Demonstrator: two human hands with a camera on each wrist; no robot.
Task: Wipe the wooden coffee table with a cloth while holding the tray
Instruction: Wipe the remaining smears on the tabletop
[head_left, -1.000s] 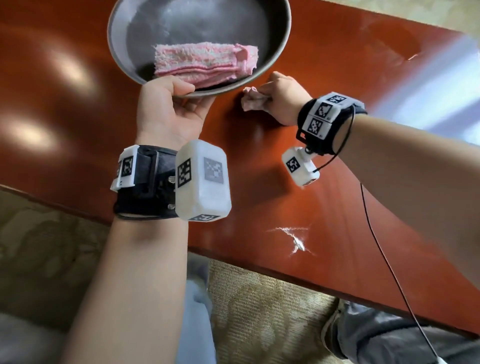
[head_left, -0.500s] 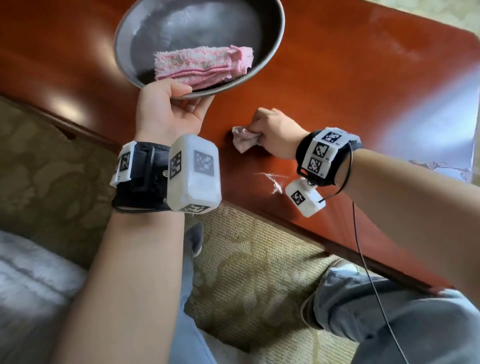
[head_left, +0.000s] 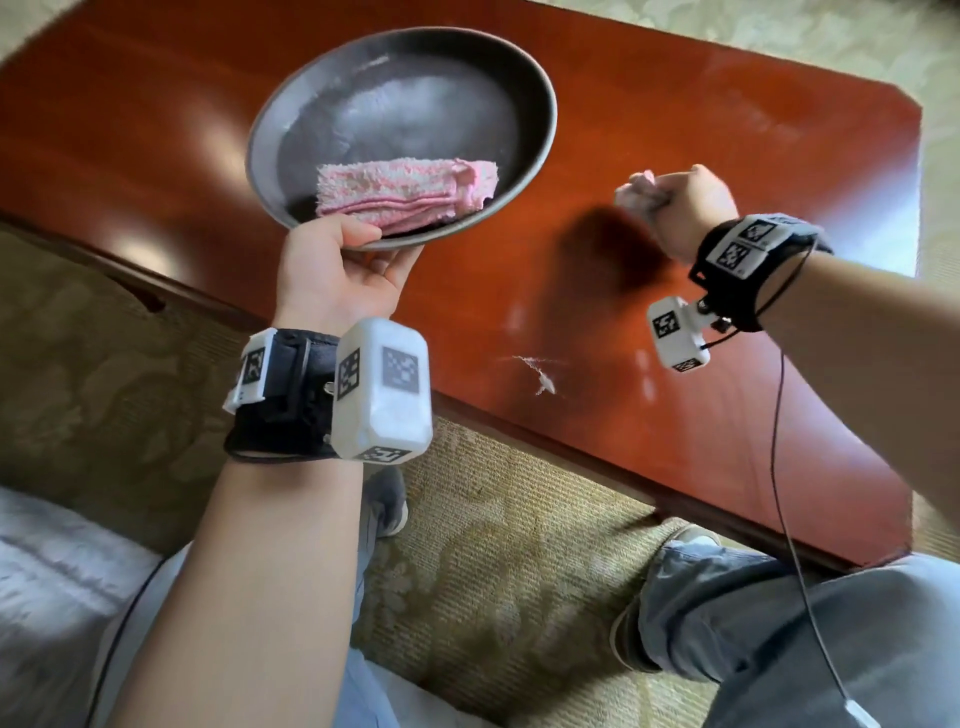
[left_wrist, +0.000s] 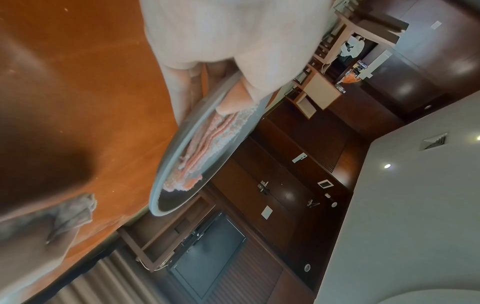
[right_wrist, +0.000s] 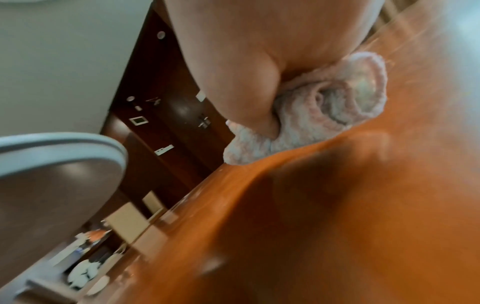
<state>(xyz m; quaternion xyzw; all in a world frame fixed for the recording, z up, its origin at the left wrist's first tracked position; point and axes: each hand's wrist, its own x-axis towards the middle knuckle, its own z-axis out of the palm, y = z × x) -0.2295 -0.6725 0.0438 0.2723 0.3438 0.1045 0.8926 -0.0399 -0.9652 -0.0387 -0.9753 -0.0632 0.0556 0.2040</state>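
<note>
No words, brand names or numbers can be read anywhere here. The only signs are black-and-white square code markers: several on the left wrist band (head_left: 254, 370) and the white camera block (head_left: 382, 389) strapped to it, and several more on the right wrist band (head_left: 748, 244) and its small white block (head_left: 678, 335). They carry patterns only, no letters. Small plates on the dark wall panels (left_wrist: 298, 158) are too blurred to make out.

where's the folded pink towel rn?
In the head view, the towel lies in the near part of the grey tray, just beyond the left hand gripping the rim, held over the table.
</note>
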